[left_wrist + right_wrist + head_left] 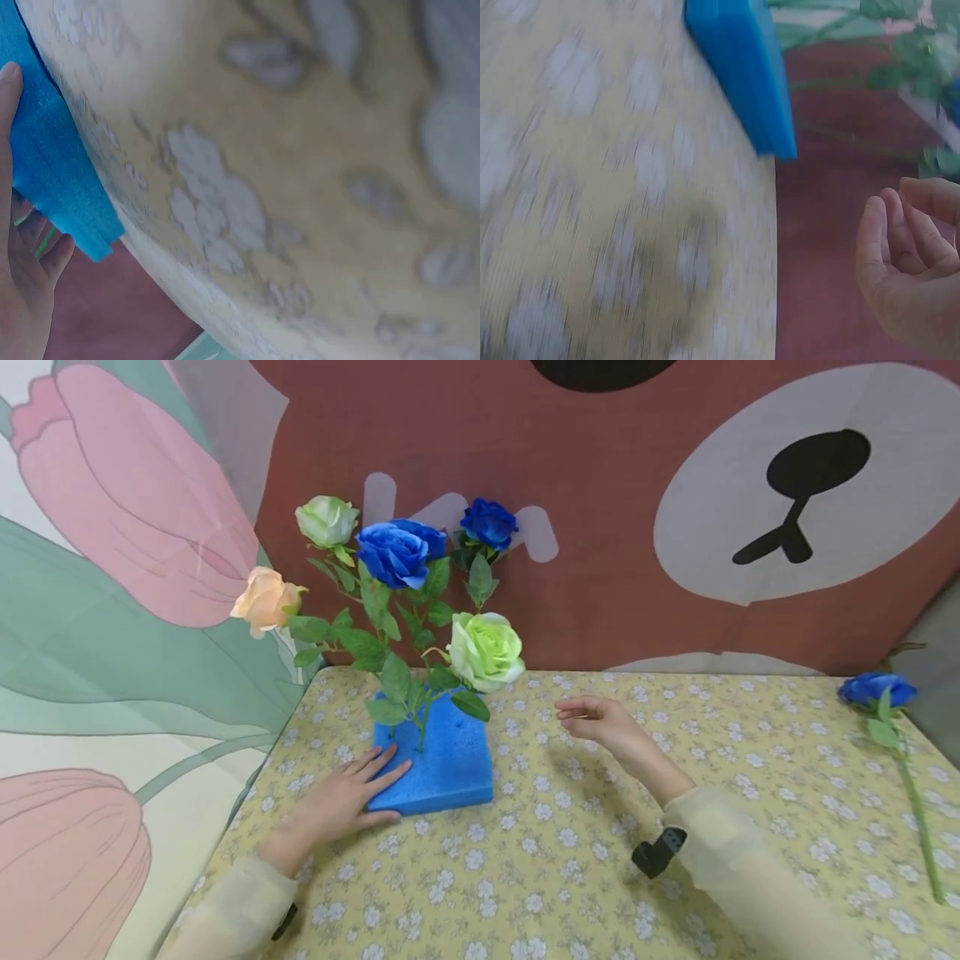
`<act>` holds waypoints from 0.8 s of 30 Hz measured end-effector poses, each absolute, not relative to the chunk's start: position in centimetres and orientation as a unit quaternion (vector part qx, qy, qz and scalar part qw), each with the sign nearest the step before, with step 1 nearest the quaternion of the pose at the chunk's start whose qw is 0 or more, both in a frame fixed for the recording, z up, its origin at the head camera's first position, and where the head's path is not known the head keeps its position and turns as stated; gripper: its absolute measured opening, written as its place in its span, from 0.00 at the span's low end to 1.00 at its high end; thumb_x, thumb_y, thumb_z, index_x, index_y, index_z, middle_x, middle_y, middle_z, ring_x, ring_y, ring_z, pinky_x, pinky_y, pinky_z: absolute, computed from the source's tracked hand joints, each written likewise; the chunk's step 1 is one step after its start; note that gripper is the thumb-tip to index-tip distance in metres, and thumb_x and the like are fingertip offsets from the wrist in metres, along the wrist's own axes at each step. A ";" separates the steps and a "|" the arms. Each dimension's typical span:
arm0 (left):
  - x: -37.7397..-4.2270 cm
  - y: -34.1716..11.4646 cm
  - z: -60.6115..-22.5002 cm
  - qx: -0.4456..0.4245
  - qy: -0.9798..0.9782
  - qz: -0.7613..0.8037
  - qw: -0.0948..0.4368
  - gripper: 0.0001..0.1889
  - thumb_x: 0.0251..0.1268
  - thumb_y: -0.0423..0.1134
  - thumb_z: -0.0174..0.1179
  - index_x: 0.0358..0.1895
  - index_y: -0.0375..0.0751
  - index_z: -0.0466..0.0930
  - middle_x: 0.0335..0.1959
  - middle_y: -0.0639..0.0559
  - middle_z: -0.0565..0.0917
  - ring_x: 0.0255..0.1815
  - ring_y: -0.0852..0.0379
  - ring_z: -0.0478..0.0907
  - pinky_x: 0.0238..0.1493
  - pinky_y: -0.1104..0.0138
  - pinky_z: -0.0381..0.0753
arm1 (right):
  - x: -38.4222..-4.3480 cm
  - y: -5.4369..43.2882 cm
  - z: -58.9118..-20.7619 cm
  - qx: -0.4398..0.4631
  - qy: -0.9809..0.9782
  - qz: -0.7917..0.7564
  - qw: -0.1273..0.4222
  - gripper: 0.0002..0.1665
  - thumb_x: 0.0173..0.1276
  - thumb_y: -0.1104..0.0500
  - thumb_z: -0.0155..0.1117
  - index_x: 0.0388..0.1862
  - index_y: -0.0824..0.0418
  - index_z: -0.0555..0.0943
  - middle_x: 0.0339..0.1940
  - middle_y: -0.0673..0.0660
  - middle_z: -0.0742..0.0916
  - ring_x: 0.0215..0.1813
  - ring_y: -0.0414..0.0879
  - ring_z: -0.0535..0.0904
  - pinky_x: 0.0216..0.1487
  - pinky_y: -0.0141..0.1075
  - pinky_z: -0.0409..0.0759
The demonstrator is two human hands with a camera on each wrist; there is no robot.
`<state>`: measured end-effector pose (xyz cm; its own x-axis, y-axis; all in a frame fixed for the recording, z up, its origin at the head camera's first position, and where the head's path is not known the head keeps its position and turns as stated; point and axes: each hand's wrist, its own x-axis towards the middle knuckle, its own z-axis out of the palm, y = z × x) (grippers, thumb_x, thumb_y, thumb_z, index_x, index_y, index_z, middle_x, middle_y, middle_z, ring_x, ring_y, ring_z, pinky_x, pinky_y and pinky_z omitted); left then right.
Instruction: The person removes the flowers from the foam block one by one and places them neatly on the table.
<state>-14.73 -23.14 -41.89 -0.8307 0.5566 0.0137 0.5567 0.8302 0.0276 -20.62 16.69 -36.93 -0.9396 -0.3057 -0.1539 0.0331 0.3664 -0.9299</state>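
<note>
A blue foam block [453, 768] lies on the flowered cloth, with artificial roses standing in it on leafy green stems. Among them are a big blue rose [396, 553], a smaller blue rose [489, 523], a peach rose [266, 602], a pale green rose [327, 521] and a bright green rose [487, 652]. My left hand [333, 802] rests with spread, straight fingers on the block's left front part. To the right of the block, my right hand [609, 731] hovers over the cloth with loosely bent fingers and nothing in them.
Another blue rose [877, 690] on a long stem lies along the table's right edge. The table's yellow flowered cloth [480, 893] reaches back to a brown curtain with a bear face [600, 460]. A tulip-printed sheet [150, 693] hangs on the left.
</note>
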 end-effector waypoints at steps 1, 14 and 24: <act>-14.7 -23.0 -41.9 -0.290 -0.957 -0.017 0.002 0.39 0.62 0.62 0.56 0.74 0.53 0.58 0.76 0.43 0.58 0.75 0.39 0.57 0.66 0.45 0.68 | -20.6 15.9 -36.9 -0.087 0.806 -0.564 0.156 0.26 0.73 0.59 0.54 0.68 0.66 0.69 0.62 0.70 0.75 0.64 0.63 0.72 0.66 0.53 0.72; -14.2 -20.7 -42.3 -0.278 -0.958 0.004 0.069 0.38 0.60 0.64 0.57 0.72 0.54 0.63 0.72 0.43 0.67 0.70 0.39 0.65 0.63 0.47 0.72 | -20.5 8.1 -37.2 -0.131 0.752 -0.624 0.165 0.24 0.71 0.66 0.53 0.65 0.72 0.70 0.65 0.69 0.76 0.65 0.60 0.74 0.65 0.45 0.75; -13.8 -18.7 -42.4 -0.274 -0.956 -0.010 0.102 0.38 0.57 0.63 0.60 0.70 0.51 0.67 0.68 0.42 0.71 0.64 0.35 0.71 0.58 0.45 0.76 | -19.7 4.3 -38.0 -0.135 0.747 -0.642 0.102 0.23 0.69 0.64 0.58 0.62 0.68 0.74 0.59 0.66 0.81 0.62 0.59 0.77 0.62 0.46 0.77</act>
